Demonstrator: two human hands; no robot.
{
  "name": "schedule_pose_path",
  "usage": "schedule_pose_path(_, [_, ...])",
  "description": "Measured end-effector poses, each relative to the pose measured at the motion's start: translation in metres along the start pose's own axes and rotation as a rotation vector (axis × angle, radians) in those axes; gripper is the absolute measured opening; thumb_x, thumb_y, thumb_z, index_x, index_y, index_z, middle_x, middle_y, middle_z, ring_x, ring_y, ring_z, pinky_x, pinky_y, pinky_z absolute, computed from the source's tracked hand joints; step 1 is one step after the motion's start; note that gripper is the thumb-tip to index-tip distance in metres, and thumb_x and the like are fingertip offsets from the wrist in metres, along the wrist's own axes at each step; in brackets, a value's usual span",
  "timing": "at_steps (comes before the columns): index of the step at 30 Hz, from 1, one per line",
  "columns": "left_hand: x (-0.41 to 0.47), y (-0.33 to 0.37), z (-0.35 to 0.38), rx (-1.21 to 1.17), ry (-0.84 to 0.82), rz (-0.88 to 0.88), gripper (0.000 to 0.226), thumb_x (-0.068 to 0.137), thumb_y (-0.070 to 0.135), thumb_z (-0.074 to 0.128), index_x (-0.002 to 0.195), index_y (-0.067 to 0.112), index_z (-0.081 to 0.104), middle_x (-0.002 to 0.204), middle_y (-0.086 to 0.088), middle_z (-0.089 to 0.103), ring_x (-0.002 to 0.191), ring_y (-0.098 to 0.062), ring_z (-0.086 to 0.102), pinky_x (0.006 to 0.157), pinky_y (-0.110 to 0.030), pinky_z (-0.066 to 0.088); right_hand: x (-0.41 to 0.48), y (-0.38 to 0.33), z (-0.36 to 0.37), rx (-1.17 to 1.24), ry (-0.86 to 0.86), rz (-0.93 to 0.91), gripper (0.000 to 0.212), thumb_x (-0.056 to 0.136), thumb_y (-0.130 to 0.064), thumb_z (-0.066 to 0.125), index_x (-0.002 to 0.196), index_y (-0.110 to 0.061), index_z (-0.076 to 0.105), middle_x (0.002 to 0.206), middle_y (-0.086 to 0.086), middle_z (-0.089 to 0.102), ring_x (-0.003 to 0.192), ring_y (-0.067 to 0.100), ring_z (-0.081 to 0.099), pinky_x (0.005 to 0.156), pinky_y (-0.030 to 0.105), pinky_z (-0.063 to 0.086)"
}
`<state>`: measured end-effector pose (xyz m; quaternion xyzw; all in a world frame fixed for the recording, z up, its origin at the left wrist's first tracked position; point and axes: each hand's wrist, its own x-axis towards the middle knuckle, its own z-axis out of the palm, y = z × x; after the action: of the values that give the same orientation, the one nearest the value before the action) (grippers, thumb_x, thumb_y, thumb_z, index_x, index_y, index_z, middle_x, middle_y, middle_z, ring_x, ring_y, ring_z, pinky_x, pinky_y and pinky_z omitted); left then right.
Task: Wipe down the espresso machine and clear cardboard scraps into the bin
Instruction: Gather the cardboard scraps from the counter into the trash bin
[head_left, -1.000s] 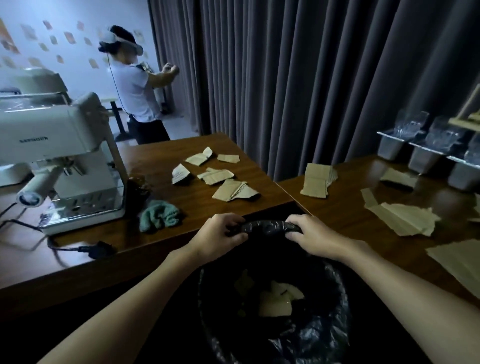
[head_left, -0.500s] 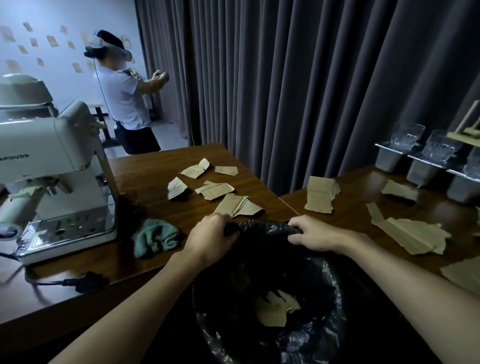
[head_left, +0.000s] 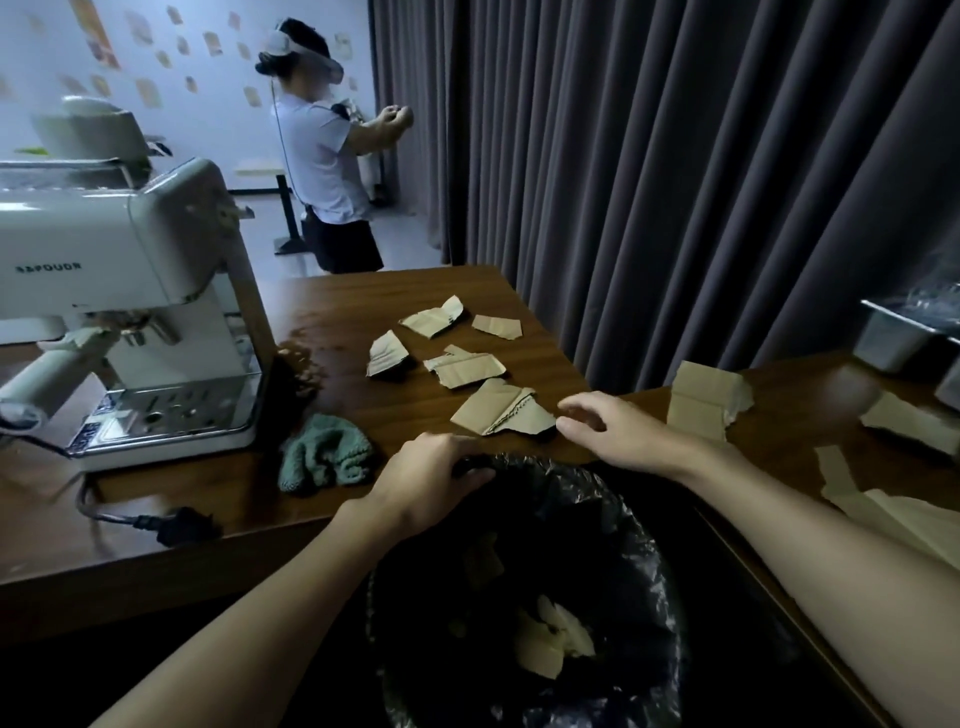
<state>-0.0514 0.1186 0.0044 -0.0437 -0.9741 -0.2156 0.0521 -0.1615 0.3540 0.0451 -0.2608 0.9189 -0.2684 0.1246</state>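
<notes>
- Five cardboard scraps (head_left: 465, 366) lie mid-frame on the left bench (head_left: 234, 493). A folded piece (head_left: 706, 400) and torn sheets (head_left: 883, 512) lie on the right bench (head_left: 789, 384), and a few pieces sit inside the bin (head_left: 631, 525) at lower centre.
- Left hand (head_left: 434, 475): fingers curled over the bin's far rim, gripping it.
- Right hand (head_left: 618, 431): loosely open and holding nothing, with its fingertips just beside the nearest scrap (head_left: 506, 413). Whether they touch it I cannot tell.
- Handling, as I judge it: the scraps look light, thin and fairly stiff, and they lie flat. A raised torn edge or a fold is the place to pinch, and sliding one to the bench edge should also free it.
- Room: the bin stands in front of the corner where the two benches meet, its rim just below their edges, so the drop is short.
- Left of the scraps are a green cloth (head_left: 324, 457), a dark spill (head_left: 298, 366) and the espresso machine (head_left: 130, 291). Its plug (head_left: 176, 525) lies loose near the bench edge.
- Behind the benches a curtain (head_left: 675, 182) hangs close.
</notes>
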Motion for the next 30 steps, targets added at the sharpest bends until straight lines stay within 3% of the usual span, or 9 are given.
schedule_pose_path(5, [-0.003,-0.004,0.006,0.012,0.047,-0.041,0.03,0.087,0.056,0.058,0.102,0.032,0.068,0.098,0.012,0.071,0.089,-0.014,0.067,0.075,-0.039,0.056,0.021,-0.001,0.022,-0.052,-0.104,-0.049,0.053,0.097,-0.048,0.045,0.147,-0.036,0.036,0.154,-0.003,0.036,0.142,0.02,0.033,0.116,0.039,0.027])
schedule_pose_path(8, [-0.002,-0.005,0.007,-0.018,0.046,-0.036,0.028,0.088,0.052,0.063,0.106,0.033,0.072,0.107,0.011,0.072,0.095,-0.015,0.068,0.079,-0.04,0.056,0.025,0.007,0.026,-0.121,-0.096,-0.023,0.05,0.094,-0.056,0.042,0.14,-0.039,0.044,0.147,-0.004,0.044,0.137,0.022,0.039,0.112,0.044,0.033])
schedule_pose_path(11, [-0.002,-0.007,0.009,-0.046,0.051,-0.053,0.029,0.088,0.051,0.066,0.11,0.034,0.073,0.118,0.012,0.071,0.103,-0.014,0.068,0.083,-0.04,0.056,0.025,0.012,0.023,-0.155,-0.025,-0.039,0.035,0.097,-0.047,0.046,0.125,-0.031,0.061,0.129,-0.008,0.052,0.124,0.019,0.044,0.107,0.04,0.034])
schedule_pose_path(14, [-0.002,-0.007,0.01,-0.051,0.056,-0.08,0.032,0.088,0.052,0.067,0.111,0.032,0.075,0.13,0.01,0.067,0.111,-0.016,0.066,0.087,-0.039,0.056,0.027,0.013,0.026,-0.068,0.064,0.001,0.023,0.095,-0.043,0.055,0.106,-0.026,0.067,0.117,-0.005,0.041,0.115,0.016,0.042,0.102,0.034,0.033])
schedule_pose_path(16, [-0.002,-0.006,0.01,-0.062,0.051,-0.086,0.033,0.088,0.052,0.067,0.111,0.03,0.075,0.133,0.009,0.066,0.114,-0.016,0.066,0.089,-0.04,0.055,0.029,0.011,0.029,-0.017,0.109,0.049,0.018,0.092,-0.042,0.06,0.099,-0.025,0.063,0.12,-0.003,0.039,0.116,0.017,0.042,0.098,0.032,0.032])
schedule_pose_path(21, [-0.002,-0.006,0.009,-0.094,0.059,-0.113,0.034,0.086,0.051,0.07,0.111,0.028,0.075,0.136,0.009,0.064,0.119,-0.015,0.063,0.092,-0.039,0.054,0.037,0.005,0.029,-0.146,0.154,0.145,0.04,0.083,-0.039,0.068,0.117,-0.031,0.049,0.123,-0.002,0.052,0.121,0.023,0.042,0.105,0.045,0.03])
schedule_pose_path(23, [-0.002,-0.005,0.008,-0.096,0.056,-0.118,0.035,0.087,0.051,0.07,0.113,0.028,0.075,0.137,0.009,0.063,0.118,-0.016,0.064,0.092,-0.039,0.055,0.037,0.002,0.027,-0.02,0.193,0.169,0.056,0.079,-0.029,0.074,0.127,-0.027,0.044,0.123,0.001,0.049,0.119,0.023,0.044,0.103,0.041,0.036])
schedule_pose_path(26, [-0.002,-0.005,0.008,-0.097,0.053,-0.125,0.035,0.087,0.05,0.07,0.114,0.029,0.074,0.137,0.01,0.063,0.117,-0.017,0.064,0.09,-0.039,0.055,0.031,-0.002,0.02,0.271,0.232,0.174,0.071,0.08,-0.009,0.075,0.14,-0.015,0.038,0.122,0.005,0.048,0.108,0.017,0.05,0.081,0.021,0.043])
schedule_pose_path(30, [-0.002,-0.006,0.008,-0.11,0.057,-0.122,0.034,0.086,0.05,0.071,0.112,0.029,0.075,0.135,0.011,0.065,0.116,-0.016,0.065,0.089,-0.039,0.055,0.022,0.003,0.007,0.372,0.353,0.075,0.051,0.081,-0.006,0.074,0.129,-0.007,0.057,0.121,0.01,0.061,0.107,0.019,0.058,0.083,0.022,0.045])
